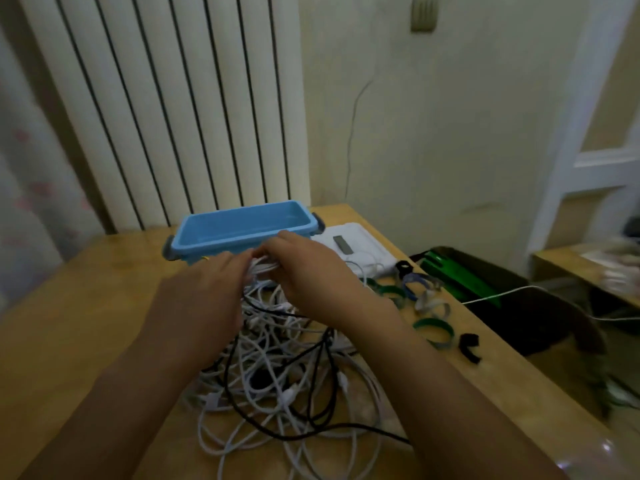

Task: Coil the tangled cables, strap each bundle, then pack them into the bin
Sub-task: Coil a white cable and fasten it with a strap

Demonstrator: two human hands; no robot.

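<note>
Here: both hands (263,271) pinch white cable (263,268) | fingertips blurred | bin (242,225) half-hidden

Left hand (207,289) motion-blurred (fingertips lost among white cables (273,372)).

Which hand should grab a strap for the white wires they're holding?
Probably the right hand: the straps lie on the table on its side, while the left hand is farther away and could keep holding the white cable bundle.

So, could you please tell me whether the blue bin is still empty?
Empty as far as visible: the bin shows bare blue floor; its near edge hides behind the hands.
</note>
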